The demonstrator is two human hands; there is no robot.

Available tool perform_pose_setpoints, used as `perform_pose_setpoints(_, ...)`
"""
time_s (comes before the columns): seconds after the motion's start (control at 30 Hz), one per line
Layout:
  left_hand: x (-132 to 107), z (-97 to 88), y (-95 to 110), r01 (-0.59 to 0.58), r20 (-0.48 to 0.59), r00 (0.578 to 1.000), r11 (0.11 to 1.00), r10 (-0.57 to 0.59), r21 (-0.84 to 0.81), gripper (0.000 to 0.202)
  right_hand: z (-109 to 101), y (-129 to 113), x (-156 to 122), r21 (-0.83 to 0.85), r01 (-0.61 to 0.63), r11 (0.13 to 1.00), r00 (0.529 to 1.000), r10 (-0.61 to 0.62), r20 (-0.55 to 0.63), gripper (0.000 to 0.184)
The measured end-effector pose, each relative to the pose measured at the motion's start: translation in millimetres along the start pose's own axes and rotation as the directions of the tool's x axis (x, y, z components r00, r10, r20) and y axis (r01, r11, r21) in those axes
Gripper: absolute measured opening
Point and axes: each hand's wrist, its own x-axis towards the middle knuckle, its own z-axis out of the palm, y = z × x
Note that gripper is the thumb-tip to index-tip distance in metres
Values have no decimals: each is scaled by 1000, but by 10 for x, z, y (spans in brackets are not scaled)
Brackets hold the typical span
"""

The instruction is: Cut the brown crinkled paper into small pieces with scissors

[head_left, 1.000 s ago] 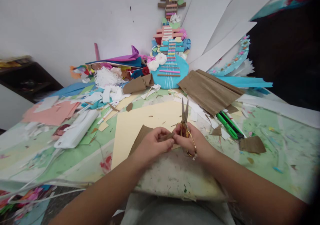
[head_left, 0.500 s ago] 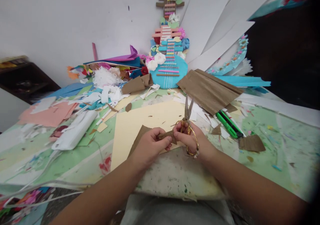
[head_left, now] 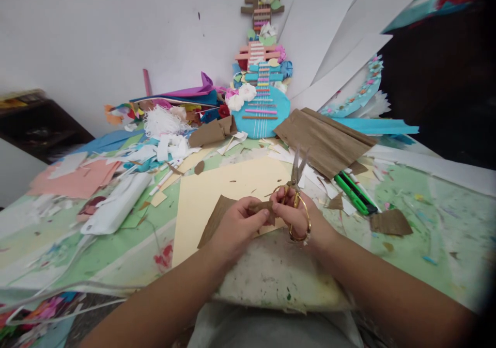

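Note:
My left hand [head_left: 241, 223] is closed, pinching a small piece of brown crepe paper [head_left: 266, 206] between thumb and fingers. Right beside it, my right hand [head_left: 297, 216] has its fingertips on the other end of that piece. Scissors [head_left: 296, 171] with gold handles hang on the right hand's fingers, blades slightly apart and pointing away from me. A larger brown crepe paper piece [head_left: 216, 220] lies partly beneath my left hand, on a cream sheet [head_left: 232, 178]. The fingers cover part of the small piece.
A green box cutter [head_left: 354, 192] and a brown paper scrap [head_left: 392, 222] lie to the right. Folded brown crepe paper [head_left: 323, 139] sits behind the hands, before a blue paper guitar [head_left: 277, 105]. At left is a white power strip [head_left: 116, 203] with its cord, among many paper scraps.
The scissors have tilted slightly right in my right hand. Both hands still hold the small brown piece, whose visible part has shifted a little between the fingertips.

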Motion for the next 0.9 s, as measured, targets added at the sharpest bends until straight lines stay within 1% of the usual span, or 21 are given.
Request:
perform_pose_setpoints(0.07,-4,-24,-2,-30,27,999,990,27,138,9,-7,-35,-9,-35,-10,999,1000,10,2,17)
perform_pose_setpoints(0.13,-7,-50,-6,-37,52,998,976,26,217,9,-11,-76,-31,-80,-13,997,999,16,30,19)
perform_pose_setpoints(0.27,-6,-84,-13,-10,59,998,969,-5,249,14,-10,-134,-84,-223,-34,974,991,63,122,16)
perform_pose_setpoints(0.37,-3,-81,-8,12,77,997,982,-27,186,12,-11,-134,-90,-286,-18,958,992,52,114,12)
perform_pose_setpoints(0.43,2,-61,-1,17,97,995,995,-26,97,11,-10,-111,-70,-274,7,962,996,18,87,11)
perform_pose_setpoints(0.5,10,-32,1,6,107,994,1000,-7,3,12,-4,-79,-45,-227,29,973,999,-19,45,13)
perform_pose_setpoints(0.57,21,-4,-3,-16,95,995,998,21,-54,12,4,-57,-31,-178,53,983,999,-52,9,16)
perform_pose_setpoints(0.63,34,3,-13,-40,53,998,997,43,-70,11,2,-70,-38,-211,69,975,998,-69,5,16)
perform_pose_setpoints(0.67,41,-4,-17,-45,25,999,997,47,-70,12,-7,-94,-50,-287,73,955,997,-78,-6,17)
perform_pose_setpoints(0.7,47,-20,-19,-46,-8,999,996,45,-71,12,-24,-127,-64,-402,76,913,995,-96,-31,18)
perform_pose_setpoints(0.73,54,-41,-19,-44,-43,998,997,41,-71,13,-47,-167,-81,-530,68,846,991,-120,-64,21)
perform_pose_setpoints(0.8,66,-95,-11,-43,-115,993,997,35,-66,15,-107,-248,-112,-743,34,669,981,-164,-102,28)
perform_pose_setpoints(0.83,71,-121,-5,-47,-147,988,997,37,-63,15,-136,-280,-125,-804,22,594,983,-160,-92,30)
perform_pose_setpoints(0.87,76,-143,1,-53,-172,984,997,41,-63,16,-162,-303,-136,-842,21,539,989,-136,-63,31)
perform_pose_setpoints(0.9,80,-159,6,-59,-185,982,996,47,-63,17,-180,-316,-145,-863,27,505,995,-99,-26,31)
